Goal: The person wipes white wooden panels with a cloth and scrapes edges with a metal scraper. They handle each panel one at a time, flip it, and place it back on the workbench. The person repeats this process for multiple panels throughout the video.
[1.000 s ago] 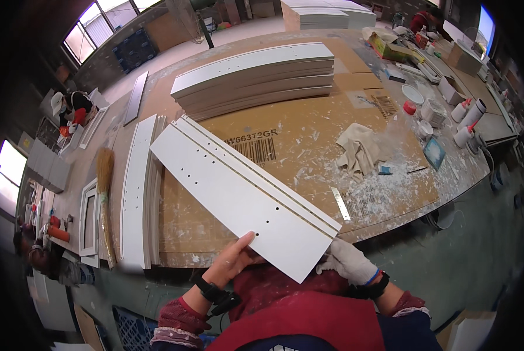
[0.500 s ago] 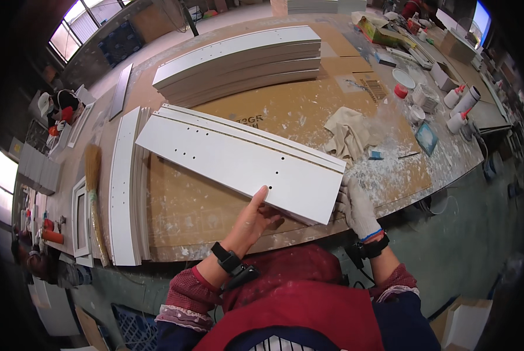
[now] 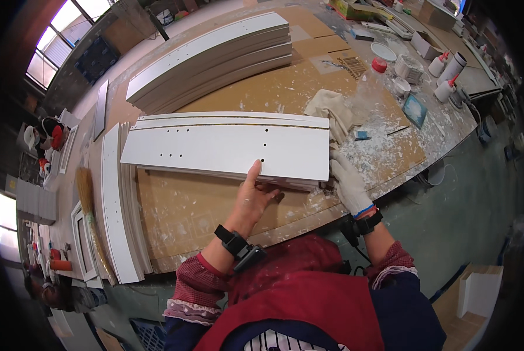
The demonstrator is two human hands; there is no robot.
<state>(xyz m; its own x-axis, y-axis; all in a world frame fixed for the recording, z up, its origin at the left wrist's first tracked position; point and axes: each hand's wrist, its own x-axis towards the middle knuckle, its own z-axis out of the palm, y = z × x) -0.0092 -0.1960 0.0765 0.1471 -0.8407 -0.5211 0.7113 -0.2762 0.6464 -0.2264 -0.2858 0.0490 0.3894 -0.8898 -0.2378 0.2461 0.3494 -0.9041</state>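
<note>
A long white board [image 3: 221, 150] with small drilled holes lies in front of me, nearly level, on top of other white boards whose long edges show along its far and near sides. My left hand [image 3: 251, 200], bare, grips the near edge, thumb on the top face beside a hole and fingers curled at the side. In a pale knitted glove, my right hand [image 3: 350, 186] closes against the right end of the boards; its fingertips are partly hidden. Cardboard [image 3: 186, 219] covers the worktable beneath.
Stacked white boards [image 3: 209, 44] stand at the back, more boards [image 3: 114, 199] at the left beside a straw brush [image 3: 85, 190]. A rag [image 3: 329, 111], blue scraper [image 3: 362, 135] and glue bottles [image 3: 446, 88] lie rightward. Another person [image 3: 51, 137] works at far left.
The boards have turned from slanting down to the right to nearly level, their right end moving away from me. My right hand has moved with that end. The whole view has shifted slightly.
</note>
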